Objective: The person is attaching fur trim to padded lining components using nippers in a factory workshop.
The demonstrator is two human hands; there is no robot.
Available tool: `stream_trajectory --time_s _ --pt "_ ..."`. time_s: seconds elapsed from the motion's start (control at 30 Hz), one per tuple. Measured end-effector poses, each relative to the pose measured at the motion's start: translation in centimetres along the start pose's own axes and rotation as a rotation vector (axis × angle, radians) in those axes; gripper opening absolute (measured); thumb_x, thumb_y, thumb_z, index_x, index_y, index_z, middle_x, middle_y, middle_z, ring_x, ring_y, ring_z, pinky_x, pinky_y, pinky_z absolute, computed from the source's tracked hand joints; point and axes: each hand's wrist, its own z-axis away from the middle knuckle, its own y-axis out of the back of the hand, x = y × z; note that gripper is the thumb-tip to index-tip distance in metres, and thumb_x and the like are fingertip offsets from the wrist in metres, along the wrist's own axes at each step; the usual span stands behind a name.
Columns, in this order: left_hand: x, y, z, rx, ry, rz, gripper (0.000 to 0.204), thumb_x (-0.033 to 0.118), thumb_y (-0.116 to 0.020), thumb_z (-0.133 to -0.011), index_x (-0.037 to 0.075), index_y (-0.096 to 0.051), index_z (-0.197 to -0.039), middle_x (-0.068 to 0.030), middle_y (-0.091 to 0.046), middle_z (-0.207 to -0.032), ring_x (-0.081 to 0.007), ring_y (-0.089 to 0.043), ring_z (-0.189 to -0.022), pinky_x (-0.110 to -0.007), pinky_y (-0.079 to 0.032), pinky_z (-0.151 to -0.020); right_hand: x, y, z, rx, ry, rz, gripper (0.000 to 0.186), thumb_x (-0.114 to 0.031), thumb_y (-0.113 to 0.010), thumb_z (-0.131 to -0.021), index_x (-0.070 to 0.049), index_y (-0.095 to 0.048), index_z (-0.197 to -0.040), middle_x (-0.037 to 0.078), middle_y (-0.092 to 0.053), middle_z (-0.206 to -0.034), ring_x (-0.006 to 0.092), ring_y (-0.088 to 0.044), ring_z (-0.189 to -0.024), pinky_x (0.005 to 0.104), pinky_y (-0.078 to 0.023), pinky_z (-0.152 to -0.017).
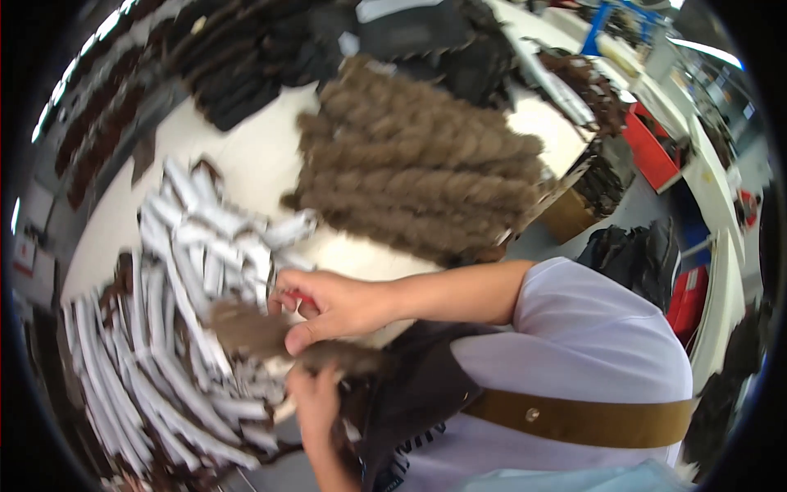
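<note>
The picture is blurred and bent, so much stays unclear. The right hand [332, 303] reaches in from the person's right side, fingers curled narrow round something small and red [297, 297] — what it is cannot be told. Just below it lies a brown hair bundle [270, 340], touching the thumb. The left hand [316, 402] comes up from the lower edge, closed on the bundle's darker end; its fingers are partly hidden by the hair.

To the left of both hands spreads a heap of white paper strips [188, 271] on the table [246, 156]. Beyond the right hand is a stack of brown twisted hair bundles [418, 172], with dark ones [246, 66] farther off — their edges melt together. A red bin [652, 148] far right is cut short, its contents unseen.
</note>
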Motion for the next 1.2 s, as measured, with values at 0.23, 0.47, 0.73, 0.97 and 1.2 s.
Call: stream_trajectory --time_s 0.23,0.47,0.73,0.97,1.2 --pt "-0.6 11.4 2.0 0.652 -0.351 0.301 0.043 0.041 -0.049 -0.088 0.0 -0.049 -0.102 -0.011 -0.056 -0.092 -0.0207 -0.054 -0.079 -0.037 -0.045 -0.07 10.5 3.8 4.6 -0.093 -0.067 1.09 0.041 -0.044 -0.044 -0.089 -0.004 -0.05 -0.094 0.015 -0.051 -0.084 0.0298 -0.051 -0.081 0.0392 -0.041 -0.074" --pt "3.6 0.8 0.6 0.396 -0.058 0.86 0.036 0.041 -0.054 -0.086 0.006 -0.051 -0.092 0.0006 -0.051 -0.07 -0.0097 -0.048 -0.06 -0.024 -0.041 -0.052 0.8 1.8 2.8 -0.497 -0.313 -0.454 0.04 -0.039 -0.05 -0.088 -0.002 -0.05 -0.103 0.013 -0.054 -0.106 0.0206 -0.049 -0.099 0.0316 -0.04 -0.083" --pt "3.6 0.3 2.4 0.068 -0.194 0.805 0.029 0.031 -0.044 -0.092 0.002 -0.045 -0.092 0.0037 -0.028 -0.057 -0.007 -0.028 -0.05 -0.023 -0.029 -0.049 -9.1 13.7 5.7 0.033 -0.066 1.102 0.04 -0.02 -0.056 -0.082 -0.001 -0.043 -0.115 0.019 -0.053 -0.104 0.0321 -0.054 -0.095 0.0392 -0.044 -0.079" --pt "2.1 3.3 6.6 0.139 -0.255 0.789 0.033 0.034 -0.043 -0.092 0.002 -0.043 -0.085 0.0006 -0.032 -0.054 -0.0122 -0.041 -0.043 -0.027 -0.038 -0.047 0.2 24.9 7.7 0.161 -0.217 1.805 0.037 -0.031 -0.052 -0.086 -0.007 -0.051 -0.114 0.018 -0.054 -0.099 0.0358 -0.05 -0.097 0.0414 -0.044 -0.081" --pt "3.4 2.3 7.5 0.085 -0.235 -0.238 0.025 0.011 -0.069 -0.071 0.0 -0.05 -0.084 -0.0026 -0.048 -0.061 -0.0091 -0.046 -0.052 -0.022 -0.036 -0.047 -3.1 2.2 6.5 0.029 0.203 0.74 0.027 -0.016 -0.066 -0.076 -0.006 -0.058 -0.1 0.007 -0.058 -0.082 0.0193 -0.057 -0.067 0.0279 -0.046 -0.061"
